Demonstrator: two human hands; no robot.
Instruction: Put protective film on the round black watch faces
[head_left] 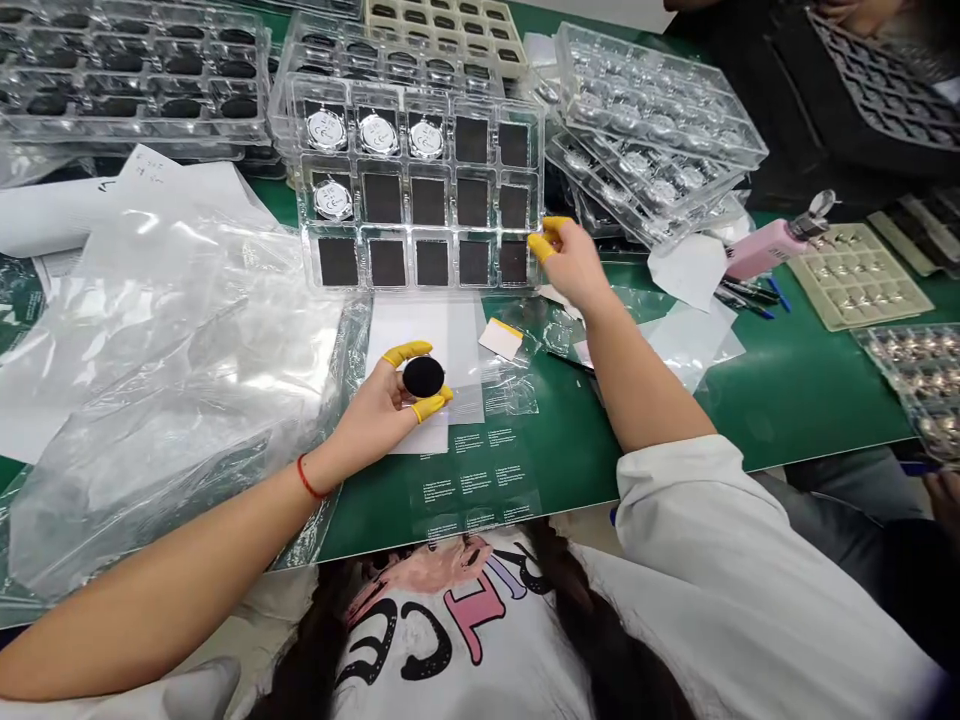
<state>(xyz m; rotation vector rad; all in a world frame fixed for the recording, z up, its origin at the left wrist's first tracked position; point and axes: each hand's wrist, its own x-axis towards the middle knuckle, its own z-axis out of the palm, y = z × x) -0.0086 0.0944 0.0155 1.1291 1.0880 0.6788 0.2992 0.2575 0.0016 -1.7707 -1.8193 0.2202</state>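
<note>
The back of the round black disc (424, 377) is hidden; your left hand (379, 405) pinches it above white paper (409, 320). Your right hand (576, 265), half curled, touches the clear tray (427, 203), grip unclear.

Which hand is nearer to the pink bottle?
The right hand: it is at the right edge of the clear tray, left of the pink bottle. The left hand, holding a black disc, is farther left.
</note>
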